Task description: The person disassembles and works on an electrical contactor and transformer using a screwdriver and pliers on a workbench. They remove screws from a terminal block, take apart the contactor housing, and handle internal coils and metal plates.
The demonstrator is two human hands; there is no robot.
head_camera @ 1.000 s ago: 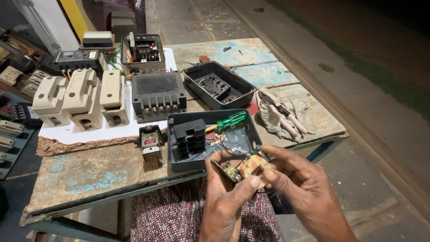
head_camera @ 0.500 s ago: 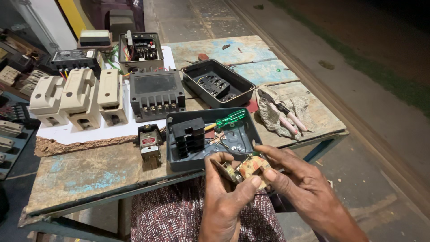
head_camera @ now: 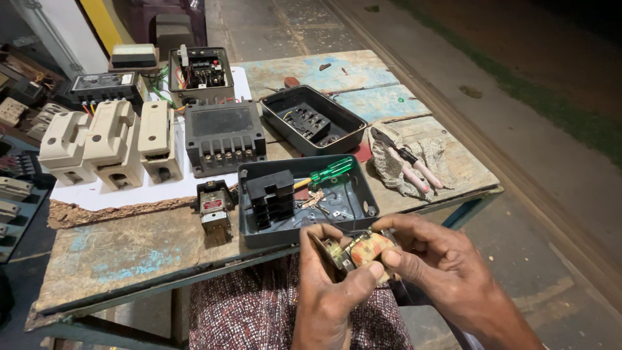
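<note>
Both hands are pinching a small coil part [head_camera: 363,249]: the left hand [head_camera: 327,291] is clamping its near end, the right hand [head_camera: 440,269] its far side. They are hovering just beside the grey open box [head_camera: 359,178] at the worktop [head_camera: 129,253] edge.

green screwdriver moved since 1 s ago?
No. The green screwdriver lies as before, handle over the far right rim of the grey box, tip inside; only the camera shifted.

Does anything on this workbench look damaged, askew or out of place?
Yes. The worn wooden tabletop has peeling blue paint, and the white sheet's ragged, crumbling front edge looks broken. A green-handled screwdriver lies askew across the rim of the open grey plastic case.
</note>
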